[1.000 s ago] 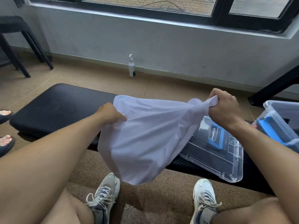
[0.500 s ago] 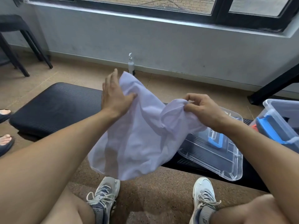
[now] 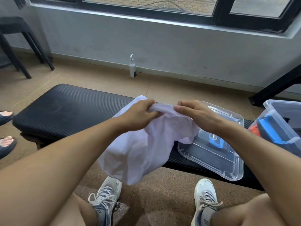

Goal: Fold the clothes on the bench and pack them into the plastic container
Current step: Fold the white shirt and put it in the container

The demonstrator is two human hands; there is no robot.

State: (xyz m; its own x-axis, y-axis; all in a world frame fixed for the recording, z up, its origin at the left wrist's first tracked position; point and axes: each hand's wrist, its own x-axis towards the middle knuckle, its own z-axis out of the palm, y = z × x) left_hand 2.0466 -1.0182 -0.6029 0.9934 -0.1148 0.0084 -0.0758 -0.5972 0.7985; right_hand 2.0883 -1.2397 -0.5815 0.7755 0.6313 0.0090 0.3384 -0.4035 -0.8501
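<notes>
A pale lilac-white garment (image 3: 143, 147) hangs over the front edge of the black padded bench (image 3: 65, 111), bunched at its top. My left hand (image 3: 138, 115) and my right hand (image 3: 193, 115) both pinch that top edge, close together, just above the bench. To the right on the bench lies the clear container lid (image 3: 216, 154) with a blue latch. The clear plastic container (image 3: 283, 121) with a blue handle stands at the far right, with something orange beside it.
A white pump bottle (image 3: 132, 67) stands by the wall behind the bench. A black stool (image 3: 17, 43) is at the far left, and a black slanted leg (image 3: 275, 85) at the right. Another person's sandalled feet (image 3: 6, 141) are at the left edge. My shoes rest on the floor.
My hands came together from far apart and dropped toward the bench, gathering the garment's top edge. The cloth now drapes lower over the bench front.
</notes>
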